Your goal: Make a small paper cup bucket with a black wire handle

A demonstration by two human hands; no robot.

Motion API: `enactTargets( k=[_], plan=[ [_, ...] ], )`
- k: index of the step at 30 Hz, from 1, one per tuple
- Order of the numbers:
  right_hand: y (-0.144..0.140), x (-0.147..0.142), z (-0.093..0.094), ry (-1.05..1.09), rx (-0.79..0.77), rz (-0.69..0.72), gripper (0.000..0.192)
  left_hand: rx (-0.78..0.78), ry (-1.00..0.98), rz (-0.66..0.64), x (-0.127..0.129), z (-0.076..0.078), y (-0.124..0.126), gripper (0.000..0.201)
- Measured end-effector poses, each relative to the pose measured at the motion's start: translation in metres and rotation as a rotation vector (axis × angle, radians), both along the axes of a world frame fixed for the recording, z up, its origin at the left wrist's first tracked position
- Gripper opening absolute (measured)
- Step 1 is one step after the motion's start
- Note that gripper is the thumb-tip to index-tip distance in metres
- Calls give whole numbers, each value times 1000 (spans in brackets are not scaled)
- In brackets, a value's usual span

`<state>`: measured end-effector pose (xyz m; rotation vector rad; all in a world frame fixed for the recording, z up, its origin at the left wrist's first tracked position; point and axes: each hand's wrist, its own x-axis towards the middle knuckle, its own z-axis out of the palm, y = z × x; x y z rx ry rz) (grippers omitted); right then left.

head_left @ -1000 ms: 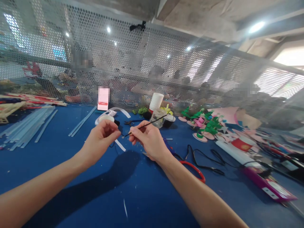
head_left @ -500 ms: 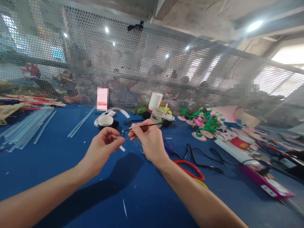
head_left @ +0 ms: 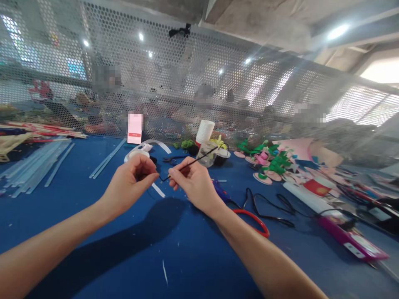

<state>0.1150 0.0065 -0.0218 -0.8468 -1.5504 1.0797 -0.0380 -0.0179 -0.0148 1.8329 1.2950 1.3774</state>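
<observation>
Presently, black stem (head_left: 202, 157): above the table (head_left: 199, 257), on the person's side of the clear cup (head_left: 207, 154); its far end slants up across the cup in view, its near end is bent.
Right hand (head_left: 196, 182): nearer the person than the clear cup; thumb and fingers pinch the stem close to the bend, which probably steadies that short end and leaves the long part free.
Left hand (head_left: 131, 180): left of the clear cup and nearer the person; thumb and finger appear closed on the bent tip, so the piece is held from both sides. The other fingers curl inward.
White paper cups (head_left: 205, 131): a leaning stack just behind the clear cup; the overlap hides whether they touch.
Phone (head_left: 135, 128): left of the clear cup and farther back, upright, its lit screen turned to the person, presumably for easy viewing.
Blue tool (head_left: 220, 190): nearer the person than the clear cup, partly behind the right hand, seemingly within easy reach.
Green-and-pink pieces (head_left: 269, 162): right of the clear cup, grouped on their round bases, perhaps to keep them out of the way.
</observation>
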Motion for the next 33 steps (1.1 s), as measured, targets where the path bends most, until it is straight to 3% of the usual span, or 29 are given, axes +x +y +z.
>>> enactTargets(
  k=[4, 9, 14, 19, 25, 29, 33],
  plan=[
    [-3, -2, -4, -71, 142, -101, 15, 64, 123, 22, 4, -3, -9, 10],
    [-3, -3, -3, 77, 144, -153, 15, -32, -71, 7, 10, -9, -10, 14],
    [0, -3, -1, 273, 0, -43, 15, -183, -312, -33, 12, -12, -4, 20],
    [1, -4, -2, 384, -148, 120, 17, -219, -349, -61, 9, -12, 2, 21],
    [2, -2, -2, 237, -132, 126, 18, -76, -86, -50, 1, -2, 3, 14],
    [0, -2, 0, 83, -19, 0, 17, 140, 239, 72, -1, 3, -3, 5],
    [-3, -3, 0, 67, 55, -103, 15, 228, 332, 92, 2, 2, -11, 3]
  ],
)
